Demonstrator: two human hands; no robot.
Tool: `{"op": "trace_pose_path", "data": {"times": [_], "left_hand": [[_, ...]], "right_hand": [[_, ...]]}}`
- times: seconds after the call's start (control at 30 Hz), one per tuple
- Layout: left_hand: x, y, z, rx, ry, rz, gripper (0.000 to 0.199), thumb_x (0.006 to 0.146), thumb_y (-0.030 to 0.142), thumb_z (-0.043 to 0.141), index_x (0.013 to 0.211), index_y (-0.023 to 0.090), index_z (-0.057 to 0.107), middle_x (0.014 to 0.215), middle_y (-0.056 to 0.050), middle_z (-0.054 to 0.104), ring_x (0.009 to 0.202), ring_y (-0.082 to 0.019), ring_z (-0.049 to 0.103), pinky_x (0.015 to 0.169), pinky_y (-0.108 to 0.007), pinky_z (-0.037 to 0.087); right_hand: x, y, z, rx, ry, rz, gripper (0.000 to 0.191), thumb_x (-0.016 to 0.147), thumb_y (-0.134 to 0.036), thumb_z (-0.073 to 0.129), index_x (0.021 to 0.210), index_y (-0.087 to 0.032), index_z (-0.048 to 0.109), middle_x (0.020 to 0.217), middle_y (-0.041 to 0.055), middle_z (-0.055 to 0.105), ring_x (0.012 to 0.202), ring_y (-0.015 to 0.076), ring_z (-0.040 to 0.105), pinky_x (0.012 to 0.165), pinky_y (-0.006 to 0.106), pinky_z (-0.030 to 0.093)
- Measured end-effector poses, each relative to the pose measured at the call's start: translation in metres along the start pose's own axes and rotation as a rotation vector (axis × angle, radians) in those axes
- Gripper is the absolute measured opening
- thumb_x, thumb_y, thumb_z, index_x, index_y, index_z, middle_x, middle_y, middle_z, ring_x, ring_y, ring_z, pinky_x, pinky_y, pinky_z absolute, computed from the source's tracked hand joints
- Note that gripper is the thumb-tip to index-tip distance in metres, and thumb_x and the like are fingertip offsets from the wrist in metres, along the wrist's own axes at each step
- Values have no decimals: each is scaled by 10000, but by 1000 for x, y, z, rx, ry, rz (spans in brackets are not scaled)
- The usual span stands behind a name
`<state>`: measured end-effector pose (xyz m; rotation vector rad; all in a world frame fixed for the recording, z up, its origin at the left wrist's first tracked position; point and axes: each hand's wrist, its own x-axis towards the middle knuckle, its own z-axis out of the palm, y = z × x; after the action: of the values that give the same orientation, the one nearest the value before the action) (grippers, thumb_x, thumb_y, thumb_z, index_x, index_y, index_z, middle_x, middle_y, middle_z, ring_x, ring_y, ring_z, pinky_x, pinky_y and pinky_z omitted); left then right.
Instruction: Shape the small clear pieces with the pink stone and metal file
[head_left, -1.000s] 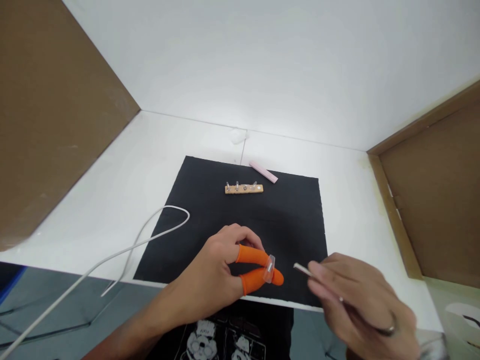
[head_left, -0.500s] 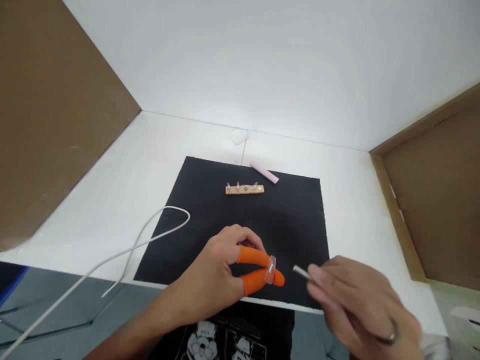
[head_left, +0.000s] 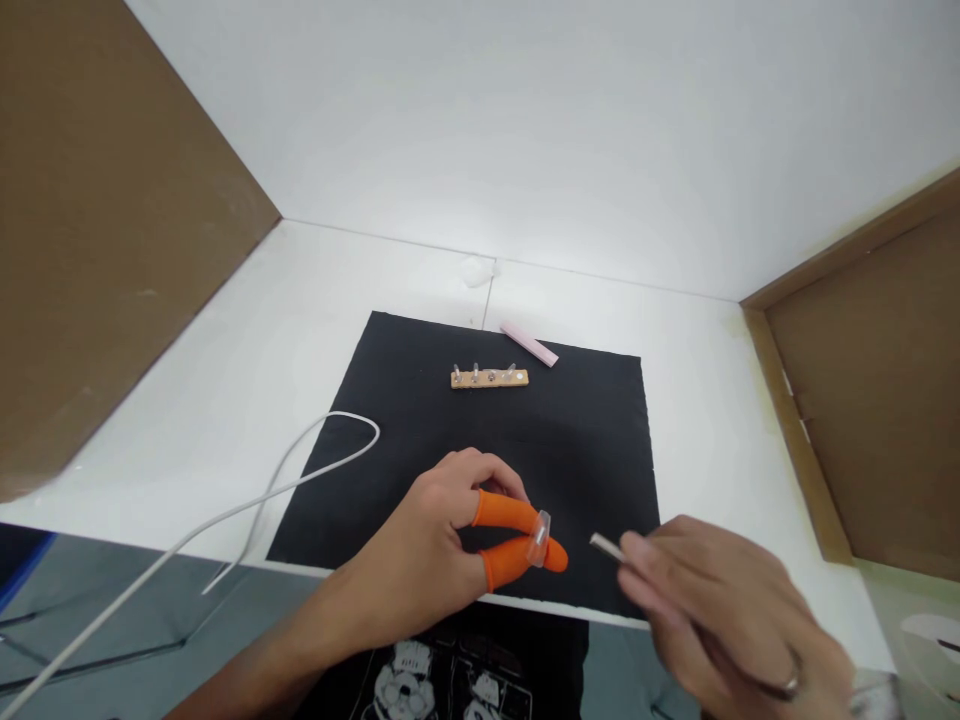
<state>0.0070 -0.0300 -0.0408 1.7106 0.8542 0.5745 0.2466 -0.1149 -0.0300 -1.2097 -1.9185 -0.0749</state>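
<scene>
My left hand (head_left: 465, 530) wears orange finger cots on its thumb and forefinger. Between those two fingertips it pinches a small, clear, curved plastic piece (head_left: 540, 540) above the front of the black mat (head_left: 420, 430). To the right, my right hand (head_left: 727, 600), with a ring on one finger, grips a thin pale stick (head_left: 606, 546). The stick's free end points left toward the clear piece, with a gap between them. Farther back on the mat lies a short tan strip (head_left: 489, 380) with several small clear pieces standing on it.
A pink bar (head_left: 529, 344) lies across the mat's back edge. At the left a white cable (head_left: 285, 487) loops over the mat and hangs off the table's front. A translucent blob (head_left: 477, 271) sits near the back wall. Brown boards (head_left: 105, 240) stand on both sides.
My right hand has drawn slightly to the right with the stick, widening the gap to the clear piece. My left hand has hardly moved.
</scene>
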Motion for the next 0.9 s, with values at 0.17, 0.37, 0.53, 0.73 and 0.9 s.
{"op": "trace_pose_path", "data": {"times": [0.17,0.37,0.53,0.73,0.9], "left_hand": [[1,-1,-1,-17,-15,-4,80,962,203,823,951,269,868,1052,-12,748,964,-167,712,808,-268,563],[0,1,-1,-7,-13,-26,37,959,220,822,941,245,842,1036,-17,746,949,-173,712,782,-273,559],[1,1,0,-14,-6,-6,54,968,222,820,935,250,852,1040,-18,749,954,-173,714,789,-274,561],[2,2,-1,-16,-4,-1,58,966,231,827,933,260,865,1028,-14,746,950,-170,714,805,-277,566],[-2,4,1,0,-12,-4,77,977,247,807,929,248,868,1033,-26,744,940,-176,713,792,-281,571]], "right_hand": [[5,-22,2,50,-98,-68,170,1032,-112,663,916,-207,742,648,-29,729,523,132,684,522,279,589],[14,10,-11,47,4,49,218,988,5,687,1094,-178,741,751,4,744,581,119,635,506,265,522],[17,-15,0,5,-29,20,181,1021,-31,665,957,-191,718,673,-18,721,566,139,687,558,297,581],[11,-11,-2,7,-39,-65,161,1040,-102,675,939,-194,761,673,-9,752,518,142,680,489,296,563],[0,16,-11,-16,84,28,285,905,9,788,1107,-192,781,875,19,830,653,153,730,557,296,605]]}}
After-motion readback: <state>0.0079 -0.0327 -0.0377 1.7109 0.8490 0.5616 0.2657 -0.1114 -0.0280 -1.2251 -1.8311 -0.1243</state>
